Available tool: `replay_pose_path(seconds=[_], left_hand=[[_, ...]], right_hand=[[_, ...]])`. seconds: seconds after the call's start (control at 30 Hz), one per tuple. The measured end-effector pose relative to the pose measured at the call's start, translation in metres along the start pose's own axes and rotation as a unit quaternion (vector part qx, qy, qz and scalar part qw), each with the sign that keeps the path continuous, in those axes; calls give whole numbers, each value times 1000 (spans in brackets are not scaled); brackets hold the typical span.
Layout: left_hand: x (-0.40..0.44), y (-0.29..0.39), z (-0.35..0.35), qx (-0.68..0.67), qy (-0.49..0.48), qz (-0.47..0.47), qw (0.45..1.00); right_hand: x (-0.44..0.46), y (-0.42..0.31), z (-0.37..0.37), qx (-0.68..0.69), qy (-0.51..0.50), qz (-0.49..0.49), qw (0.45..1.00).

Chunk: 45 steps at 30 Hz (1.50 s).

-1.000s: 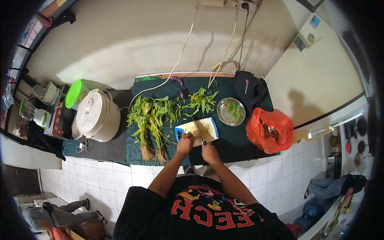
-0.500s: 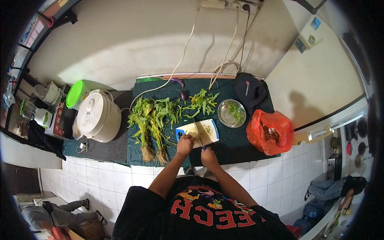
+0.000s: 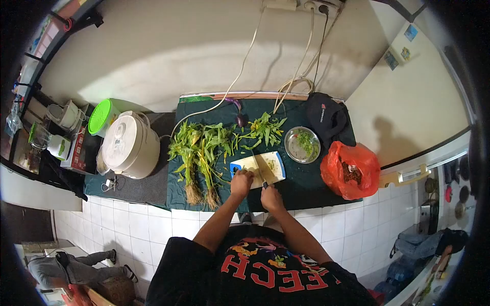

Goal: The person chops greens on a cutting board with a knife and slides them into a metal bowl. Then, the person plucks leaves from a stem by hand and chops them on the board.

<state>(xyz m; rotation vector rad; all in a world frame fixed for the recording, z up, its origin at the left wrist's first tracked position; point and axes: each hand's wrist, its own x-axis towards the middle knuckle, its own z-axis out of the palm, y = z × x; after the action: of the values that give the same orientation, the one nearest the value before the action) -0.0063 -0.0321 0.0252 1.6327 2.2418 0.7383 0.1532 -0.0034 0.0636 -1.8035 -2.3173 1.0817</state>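
A white cutting board with blue ends (image 3: 277,174) lies near the table's front edge, with small green bits on its right part. My right hand (image 3: 271,198) is wrapped round the handle of a knife (image 3: 259,168), whose blade crosses the board. My left hand (image 3: 242,181) is closed at the board's left side, just left of the blade; whatever its fingers hold is too small to make out. Leafy green bunches with roots (image 3: 206,148) lie to the left. Behind the board are loose greens (image 3: 266,130) and a purple eggplant (image 3: 241,120). A metal bowl (image 3: 288,151) holds chopped greens.
A red plastic bag (image 3: 332,176) and a black cap (image 3: 324,118) are at the right. At the left stand a white rice cooker (image 3: 127,145) and a green-lidded container (image 3: 100,117). Cables run down the wall. Two other people are at the lower left and lower right.
The whole view has shifted, so the table's things appear slightly farther right. Both hands keep their places at the board, and the knife stays in my right hand.
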Motion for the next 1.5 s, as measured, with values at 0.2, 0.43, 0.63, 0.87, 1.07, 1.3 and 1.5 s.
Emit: replay_pose_path(seconds=[0.2, 0.43, 0.63, 0.87, 1.07, 1.3, 1.5], left_hand=[[0, -2, 0, -25, -18, -8, 999], [-4, -8, 10, 25, 5, 92, 995], [-11, -9, 7, 1, -10, 109, 994], [2, 3, 4, -54, -1, -51, 997], [10, 2, 5, -117, -37, -151, 981], [6, -5, 16, -72, -33, -98, 992], [9, -5, 17, -41, -43, -101, 993]], right_hand=[[-11, -1, 4, 4, 5, 8, 1000], [1, -10, -6, -26, -19, -4, 999], [-7, 11, 14, -18, 32, -45, 998], [-4, -9, 6, -2, 7, 20, 1000], [0, -14, 0, -4, -25, 16, 1000], [-6, 4, 26, 13, 51, -5, 999], [0, -15, 0, -11, -34, -8, 999]])
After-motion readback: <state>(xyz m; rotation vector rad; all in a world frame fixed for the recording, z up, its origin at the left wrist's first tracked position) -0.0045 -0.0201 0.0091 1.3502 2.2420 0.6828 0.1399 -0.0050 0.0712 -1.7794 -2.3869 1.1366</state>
